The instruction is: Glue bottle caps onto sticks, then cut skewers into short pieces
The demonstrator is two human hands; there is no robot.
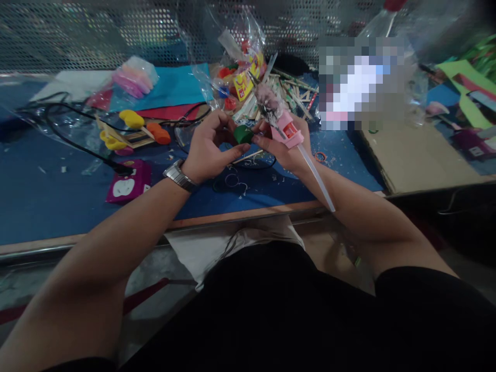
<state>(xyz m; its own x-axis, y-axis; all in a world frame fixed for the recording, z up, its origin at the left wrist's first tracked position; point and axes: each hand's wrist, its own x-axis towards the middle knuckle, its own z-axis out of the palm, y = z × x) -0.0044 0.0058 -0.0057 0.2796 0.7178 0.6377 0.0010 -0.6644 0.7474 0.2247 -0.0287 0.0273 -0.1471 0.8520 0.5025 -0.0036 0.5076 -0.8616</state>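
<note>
Pinching, left hand: the left hand (pixel 207 150) has thumb and fingers set narrowly about a green cap (pixel 243 135).
Green cap: between the two hands, to the right of the purple box (pixel 127 182) and farther back than it.
Right hand: the right hand (pixel 289 147) grips a pink glue gun (pixel 289 130), nozzle pointing away from the person; its thumb and fingertips come up to the green cap, though whether they touch it I cannot tell.
Glue stick: the pale glue stick (pixel 318 178) trails from the gun's rear, well to the right of the purple box.
Stick frame: just behind the purple box, the stick frame (pixel 137 138) has yellow and orange caps on it.
Black cord: the black cord (pixel 77 138) ends in a plug on top of the purple box.
Loose sticks: the wooden sticks (pixel 296 93) lie heaped behind and to the right of the purple box.
</note>
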